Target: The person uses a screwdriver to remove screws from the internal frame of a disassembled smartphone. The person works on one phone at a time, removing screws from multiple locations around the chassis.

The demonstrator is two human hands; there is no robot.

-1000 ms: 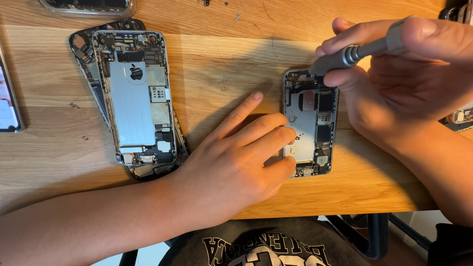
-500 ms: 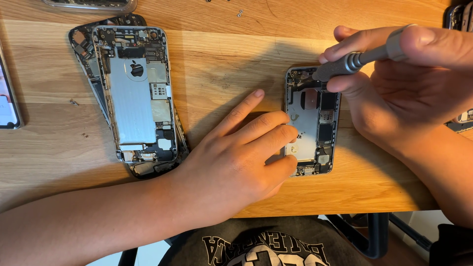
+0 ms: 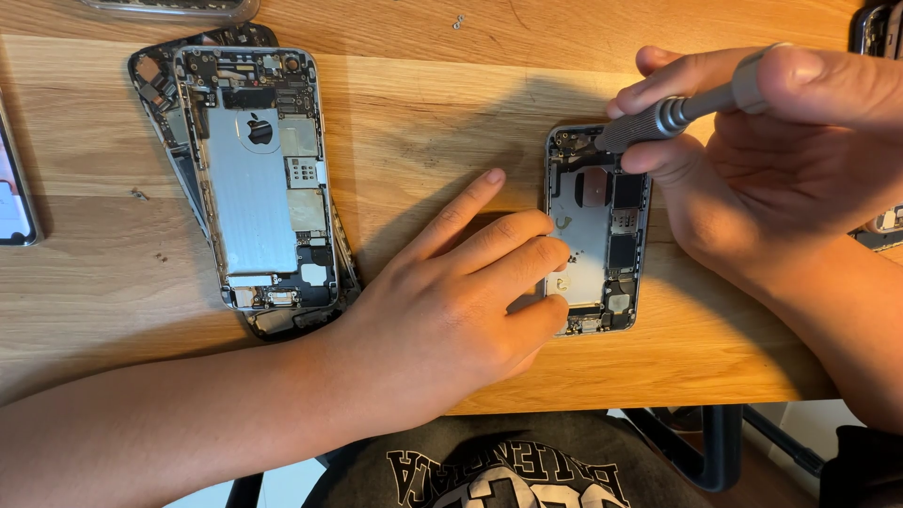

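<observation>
An opened silver phone chassis (image 3: 602, 235) lies on the wooden table (image 3: 423, 113), its inner parts showing. My left hand (image 3: 470, 301) rests flat beside it, fingertips pressing on its left edge and lower half. My right hand (image 3: 781, 160) grips a grey metal screwdriver (image 3: 677, 113), whose tip points down at the top left corner of the chassis. The tip itself is hidden behind my fingers.
A second opened phone chassis (image 3: 259, 179) lies at the left on top of another dark frame (image 3: 155, 94). A phone edge (image 3: 14, 188) shows at the far left, more phone parts (image 3: 879, 230) at the right edge, and a small screw (image 3: 458, 21) near the top.
The view has shifted slightly; my right hand with the screwdriver has stayed over the top of the chassis. My left hand has not moved.
</observation>
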